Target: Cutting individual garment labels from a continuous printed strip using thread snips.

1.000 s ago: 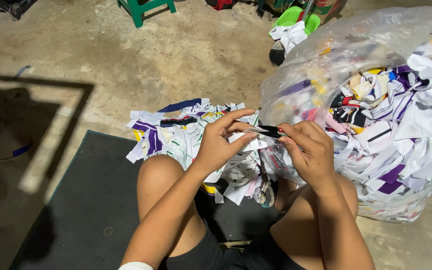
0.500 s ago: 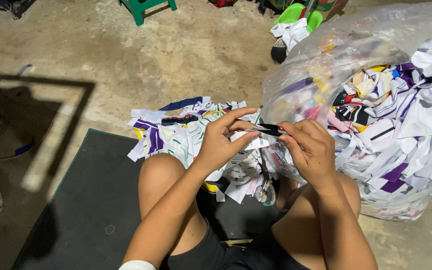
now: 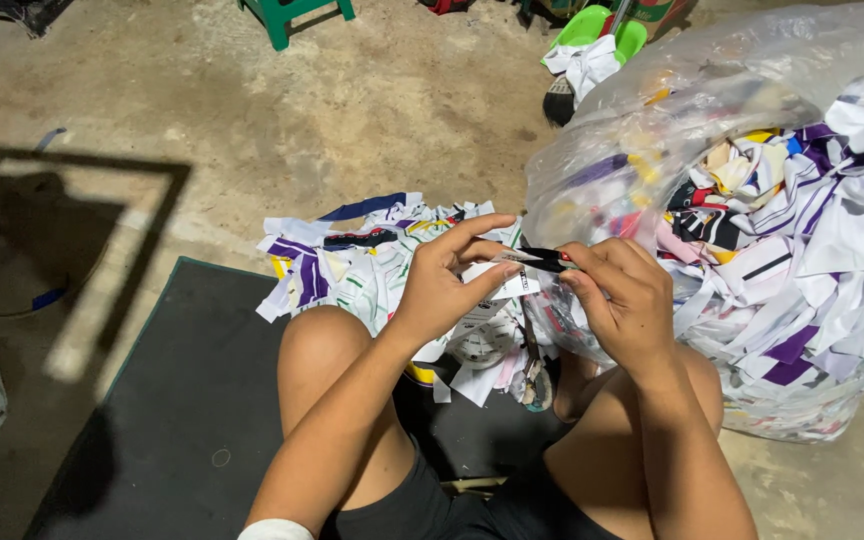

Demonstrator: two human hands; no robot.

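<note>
My left hand (image 3: 442, 285) pinches a small white fabric label (image 3: 508, 284) between thumb and curled fingers, the index finger stretched out above it. My right hand (image 3: 624, 300) is closed around a small black thread snipper (image 3: 544, 259), whose blades point left and meet the top edge of the label; so both grips are narrow and holding something. The label sits in the air between my two hands, above my knees and just in front of a pile of white, purple and yellow cloth scraps (image 3: 352, 265) lying on the concrete floor (image 3: 252, 110). To my right, touching my right knee, stands a large clear plastic bag (image 3: 752, 140) stuffed with more scraps of the same colours. I sit on a dark mat (image 3: 182, 420). Beyond the bag lies a green dustpan (image 3: 602, 25) with a white rag on it, and a green stool leg (image 3: 282, 20) shows at the top edge.
</note>
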